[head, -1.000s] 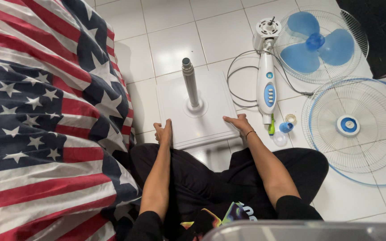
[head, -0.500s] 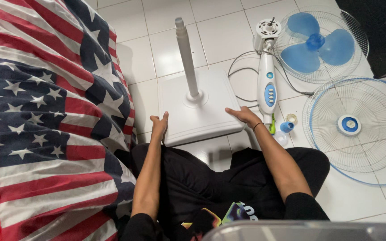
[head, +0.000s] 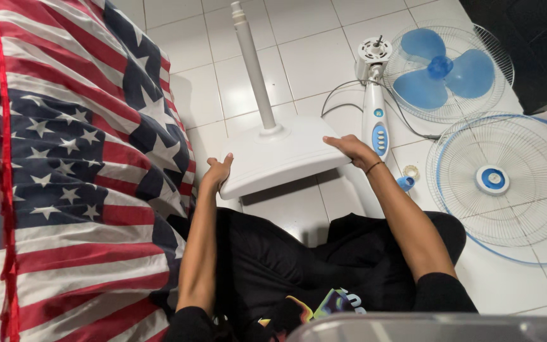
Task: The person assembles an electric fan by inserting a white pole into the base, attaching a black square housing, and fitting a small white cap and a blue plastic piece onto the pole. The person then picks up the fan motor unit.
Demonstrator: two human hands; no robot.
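Both arms extended fwd, elbows slightly bent. L hand point(head: 218, 171): fingers curled, gripping, thumb on top. R hand point(head: 350, 147): palm down, fingers closed in grip, dark band at wrist. Hands well apart, approx. level.

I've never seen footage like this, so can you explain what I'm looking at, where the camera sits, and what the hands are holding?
The camera is worn on a person's head and looks down at their lap and two bare hands. They sit on a white tiled floor. The left hand and right hand grip opposite edges of a white fan base, tilted up off the floor, with its pole pointing away. To the right lie the fan's motor unit, a blue blade resting in one grille, and a second grille. A star-and-stripe cloth covers the left side.
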